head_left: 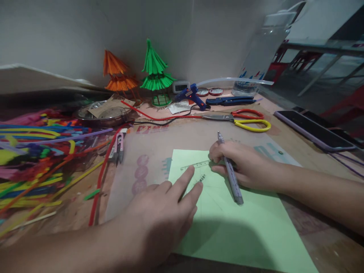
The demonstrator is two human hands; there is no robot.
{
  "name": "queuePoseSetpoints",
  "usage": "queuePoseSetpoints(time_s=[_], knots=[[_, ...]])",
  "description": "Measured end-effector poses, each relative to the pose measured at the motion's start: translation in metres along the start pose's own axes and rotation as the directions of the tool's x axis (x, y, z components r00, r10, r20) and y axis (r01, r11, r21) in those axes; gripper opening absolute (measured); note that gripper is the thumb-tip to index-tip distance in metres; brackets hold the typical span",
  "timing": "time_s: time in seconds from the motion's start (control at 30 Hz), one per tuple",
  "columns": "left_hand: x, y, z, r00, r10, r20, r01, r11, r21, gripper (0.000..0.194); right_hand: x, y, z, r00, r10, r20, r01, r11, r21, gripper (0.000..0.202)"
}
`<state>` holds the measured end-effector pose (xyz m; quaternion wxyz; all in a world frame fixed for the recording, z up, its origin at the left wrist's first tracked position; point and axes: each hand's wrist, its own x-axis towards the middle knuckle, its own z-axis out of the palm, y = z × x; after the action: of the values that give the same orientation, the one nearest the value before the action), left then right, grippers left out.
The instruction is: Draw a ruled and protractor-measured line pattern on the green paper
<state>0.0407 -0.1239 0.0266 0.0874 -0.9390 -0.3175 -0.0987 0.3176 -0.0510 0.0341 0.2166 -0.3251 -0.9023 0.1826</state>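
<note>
The green paper (241, 223) lies flat on the worktop (327, 242), near the middle, so it can be marked. On it sits a clear ruler (196, 165), slanting toward 2 o'clock. The left hand (167, 212) is spread open, grasping nothing; its fingertips (190, 172) press beside the ruler's near edge, seemingly to pin ruler and sheet against slipping. The right hand (241, 167) is closed around a pen (229, 172), held low in a writing grip with its tip hidden by the fingers at the ruler's right end, its cap pointing to 11 o'clock.

At 9 o'clock a heap of coloured sticks (34, 159) lies within reach. Scissors (241, 119) and a glue gun (192, 95) are parked at 12 o'clock, clear of the sheet. A phone (313, 131) lies at 2 o'clock.
</note>
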Motion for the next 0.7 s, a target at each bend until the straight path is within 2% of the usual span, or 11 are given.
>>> queuePoseSetpoints(time_s=[0.2,0.33,0.53,0.63,0.7], knots=[[-0.003,-0.004,0.002,0.998,-0.014,0.053,0.014,1.000,0.000,0.051,0.000,-0.001,0.001,1.000,0.003,0.010,-0.003,1.000,0.020,0.011],[-0.001,0.000,0.001,1.000,0.000,0.002,0.000,0.999,0.045,0.049,0.000,0.002,0.003,1.000,-0.014,0.010,0.014,1.000,-0.004,0.011],[-0.001,0.004,0.006,0.995,-0.061,-0.078,0.062,0.998,0.006,0.046,-0.001,0.002,0.003,1.000,-0.012,0.027,0.011,1.000,0.006,0.012],[-0.003,0.003,0.010,0.998,-0.057,-0.009,0.057,0.998,-0.035,0.049,-0.002,0.000,0.002,0.999,-0.007,0.032,0.006,1.000,0.026,0.012],[-0.004,0.001,0.011,0.997,-0.070,0.040,0.075,0.986,-0.150,0.052,-0.002,-0.001,0.001,0.999,0.005,0.035,-0.006,0.999,0.036,0.011]])
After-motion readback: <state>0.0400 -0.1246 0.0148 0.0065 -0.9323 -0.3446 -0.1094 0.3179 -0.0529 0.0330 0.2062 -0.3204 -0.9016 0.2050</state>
